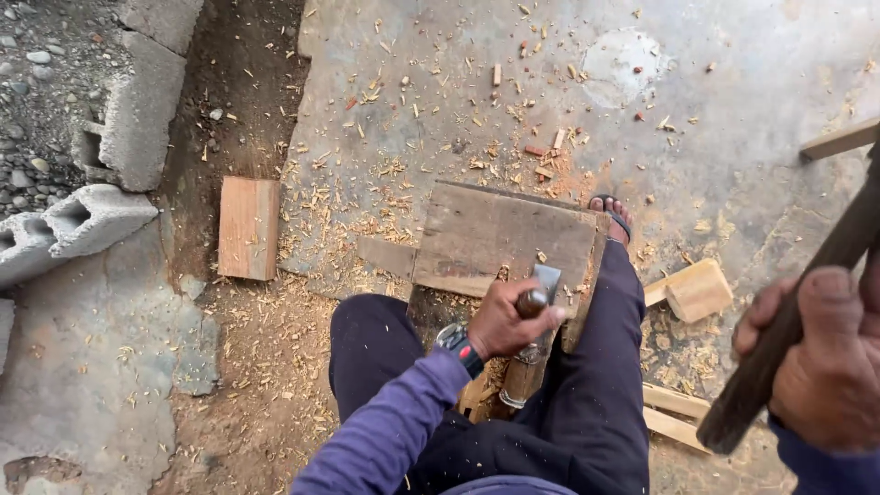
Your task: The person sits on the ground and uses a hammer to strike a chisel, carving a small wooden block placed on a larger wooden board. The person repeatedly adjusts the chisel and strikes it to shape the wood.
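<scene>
On the plank [500,240]:
left hand [502,321]: gripping chisel [539,291]
right hand [825,367]: clutching raised hammer handle [788,339]
risk: off-target swing, probably smashed knuckles

A: What sort of place am I working in?
B: Outdoor woodworking spot, rough yard. Concrete floor [733,137] covered in wood shavings [367,211] beyond my fingers, offcut blocks [247,227] left of them, hollow concrete blocks [92,220] by bare dirt [238,101] further left.
</scene>
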